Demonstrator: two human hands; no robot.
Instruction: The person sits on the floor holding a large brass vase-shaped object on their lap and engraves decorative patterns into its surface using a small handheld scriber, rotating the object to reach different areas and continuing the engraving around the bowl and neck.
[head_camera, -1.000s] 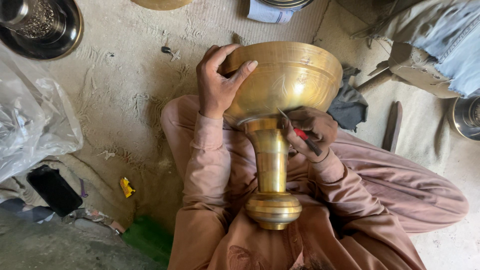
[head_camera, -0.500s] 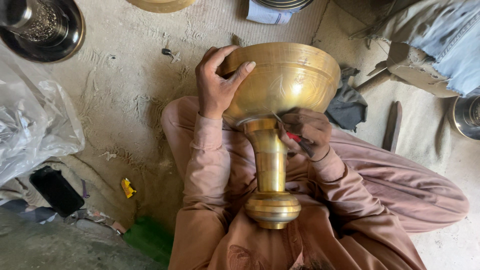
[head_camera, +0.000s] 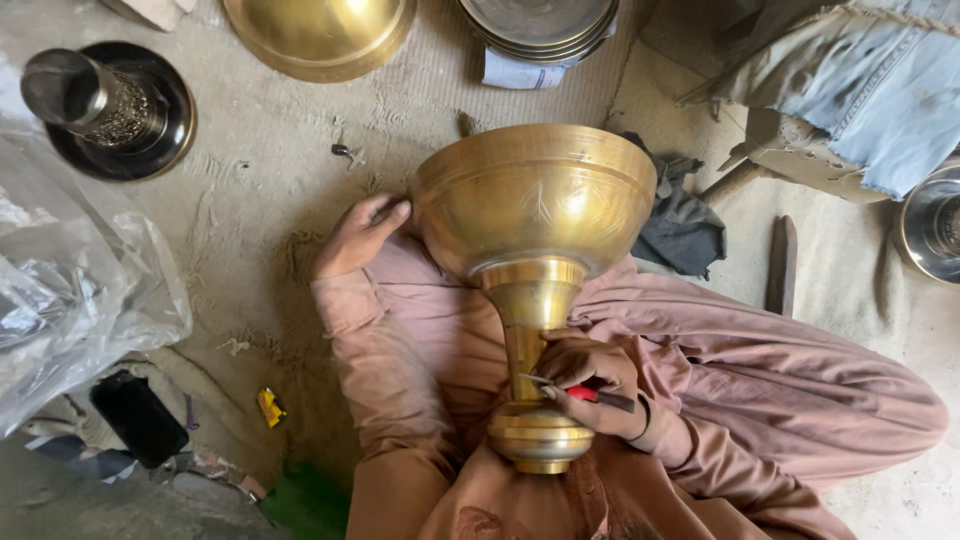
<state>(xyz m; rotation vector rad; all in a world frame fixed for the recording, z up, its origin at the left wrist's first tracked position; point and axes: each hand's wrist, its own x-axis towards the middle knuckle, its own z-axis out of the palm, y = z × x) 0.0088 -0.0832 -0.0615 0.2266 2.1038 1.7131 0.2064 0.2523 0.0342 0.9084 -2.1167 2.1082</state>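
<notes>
Resting across the person's lap, a large brass goblet-shaped vessel lies tilted with its wide bowl toward the floor ahead and its ringed foot toward the body. Left hand: fingers loosely extended, not clenched, with the fingertips touching the outer rim of the bowl on its left side; nothing is enclosed in it. Right hand: curled shut around a thin pointed tool with a red grip, knuckles lying against the lower stem just above the foot; the metal tip points left across the stem.

Condition of the vessel: the bowl carries fine incised line patterns and banding near the rim, with a dull golden sheen and light scuffing. The stem flares into a collar under the bowl, and the foot shows several turned rings.

Surroundings: a second brass bowl sits on the floor ahead, stacked metal plates beside it. A dark round tray with a metal cup stands at the left. Crumpled clear plastic sheeting lies nearer the person's left.
</notes>
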